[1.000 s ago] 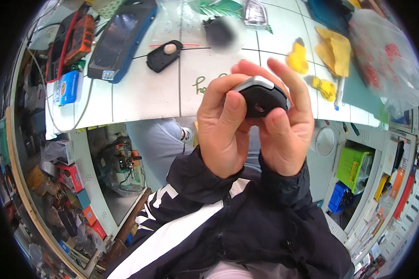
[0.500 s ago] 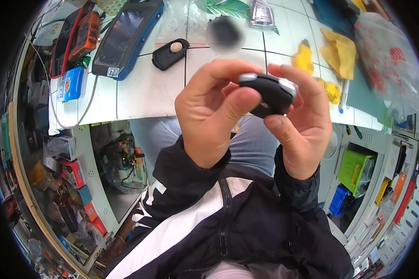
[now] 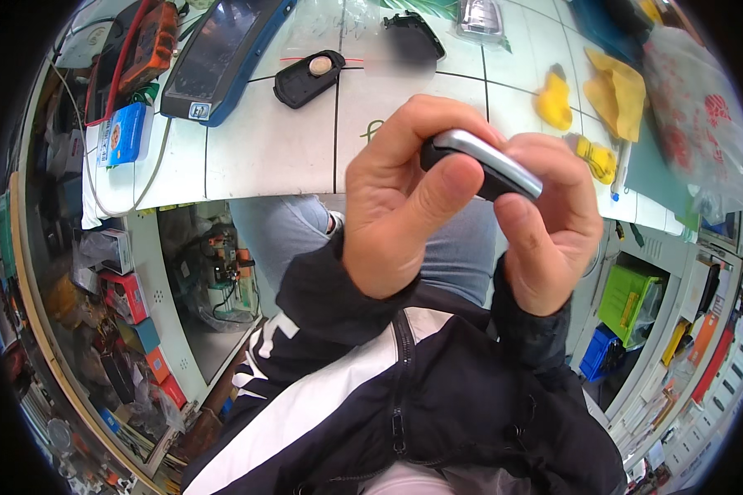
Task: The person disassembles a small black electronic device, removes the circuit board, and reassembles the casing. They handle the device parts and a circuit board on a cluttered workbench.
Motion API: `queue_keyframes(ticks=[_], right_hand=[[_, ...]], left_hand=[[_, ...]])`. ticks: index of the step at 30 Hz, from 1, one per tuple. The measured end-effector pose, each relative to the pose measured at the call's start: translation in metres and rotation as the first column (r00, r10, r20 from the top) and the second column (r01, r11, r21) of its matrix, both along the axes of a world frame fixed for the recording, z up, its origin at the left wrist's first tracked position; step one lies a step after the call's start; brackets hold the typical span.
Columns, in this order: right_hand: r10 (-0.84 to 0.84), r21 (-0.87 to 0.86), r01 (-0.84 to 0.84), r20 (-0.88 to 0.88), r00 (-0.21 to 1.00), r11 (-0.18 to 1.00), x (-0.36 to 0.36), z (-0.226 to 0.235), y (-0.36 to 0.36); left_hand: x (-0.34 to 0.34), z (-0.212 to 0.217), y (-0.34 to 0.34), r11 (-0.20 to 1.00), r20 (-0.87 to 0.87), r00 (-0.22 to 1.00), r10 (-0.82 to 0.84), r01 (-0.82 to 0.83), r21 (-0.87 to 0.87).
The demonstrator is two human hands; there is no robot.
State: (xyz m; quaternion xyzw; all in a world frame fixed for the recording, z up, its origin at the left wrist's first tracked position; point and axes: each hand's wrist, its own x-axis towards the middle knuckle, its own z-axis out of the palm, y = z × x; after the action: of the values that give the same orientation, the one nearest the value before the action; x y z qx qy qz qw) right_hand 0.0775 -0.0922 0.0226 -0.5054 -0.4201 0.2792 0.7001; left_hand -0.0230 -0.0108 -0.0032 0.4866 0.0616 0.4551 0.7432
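At a white-tiled workbench (image 3: 256, 157), holds a black key fob (image 3: 494, 163) with a silver edge toward two o'clock of the view's centre, clasped between thumb and fingers of the left hand (image 3: 396, 194) and right hand (image 3: 557, 219), with far face and several fingertips hidden. Has, at ten o'clock from the fob, a black shell (image 3: 295, 87) bearing a pale disc (image 3: 320, 66), and at eleven a dark casing (image 3: 421, 30) partly smeared beyond making out. Shows also, farther toward ten, a handheld tablet (image 3: 223, 54) cut off by the upper edge.
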Motion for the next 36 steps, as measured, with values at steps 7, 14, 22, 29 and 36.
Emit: queue_keyframes(ticks=[7,14,22,29,36], right_hand=[[-0.168,0.104,0.173,-0.058,0.984,0.979,-0.017,-0.014,0.004],[-0.193,0.042,0.205,-0.198,0.961,0.978,-0.021,-0.012,0.005],[-0.122,-0.211,0.033,-0.424,0.897,0.977,0.008,-0.004,0.013],[0.079,-0.119,-0.147,-0.449,0.89,0.982,0.011,-0.008,0.01],[0.1,-0.319,-0.112,-0.055,0.993,0.941,0.023,-0.011,0.009]], left_hand=[[0.011,0.006,-0.022,0.971,0.059,0.987,0.148,-0.134,-0.195],[0.01,0.006,-0.02,0.965,-0.017,0.975,0.223,-0.223,-0.139],[-0.007,0.0,0.009,0.989,-0.256,0.959,0.123,-0.097,0.114],[-0.017,-0.004,0.011,0.854,-0.394,0.841,0.37,-0.141,0.501],[-0.02,-0.002,0.017,0.8,-0.48,0.773,0.414,-0.059,0.597]])
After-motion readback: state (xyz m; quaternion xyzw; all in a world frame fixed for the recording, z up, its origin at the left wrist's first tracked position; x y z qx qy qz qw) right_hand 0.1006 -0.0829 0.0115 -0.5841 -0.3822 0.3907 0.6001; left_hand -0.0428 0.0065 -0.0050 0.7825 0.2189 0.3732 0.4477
